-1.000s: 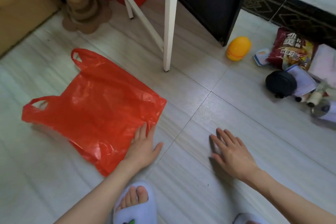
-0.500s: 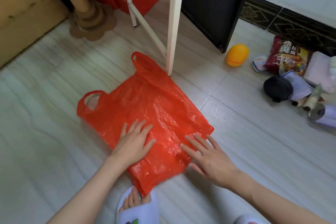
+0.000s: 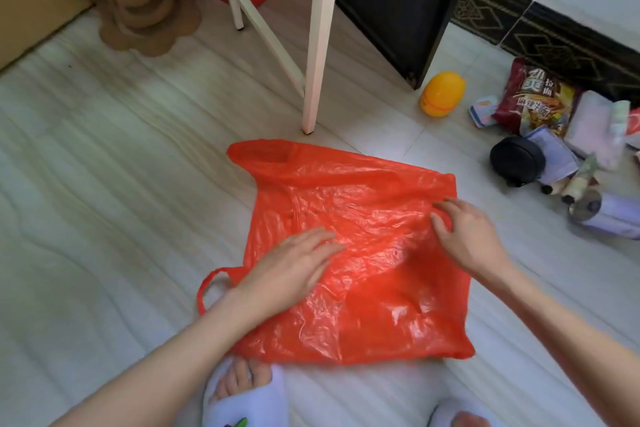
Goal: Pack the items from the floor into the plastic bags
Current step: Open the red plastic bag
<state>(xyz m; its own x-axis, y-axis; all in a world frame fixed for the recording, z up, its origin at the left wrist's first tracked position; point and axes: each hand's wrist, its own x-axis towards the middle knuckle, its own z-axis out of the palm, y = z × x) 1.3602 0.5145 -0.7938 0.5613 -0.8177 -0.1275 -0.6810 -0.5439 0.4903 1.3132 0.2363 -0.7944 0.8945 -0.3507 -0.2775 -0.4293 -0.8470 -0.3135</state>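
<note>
A red plastic bag point(image 3: 367, 253) lies flat and crumpled on the pale floor in front of me, one handle point(image 3: 207, 288) sticking out at its left. My left hand point(image 3: 294, 270) rests palm down on the bag's left half. My right hand point(image 3: 464, 236) pinches the plastic near the bag's right edge. A pile of items sits on the floor at the right: a yellow egg-shaped container point(image 3: 442, 94), a dark red snack packet point(image 3: 535, 97), a black round case point(image 3: 517, 158), a pink pack point(image 3: 592, 125) and a pale purple roll point(image 3: 613, 215).
A white table leg point(image 3: 318, 45) stands just beyond the bag, with a black cabinet point(image 3: 398, 3) behind it. A cardboard post base point(image 3: 149, 21) is at the back left. My feet in white slippers point(image 3: 242, 402) touch the bag's near edge.
The bag has slid right and toward me, and turned. My right hand moved from the bare floor onto the bag and now pinches its right edge.
</note>
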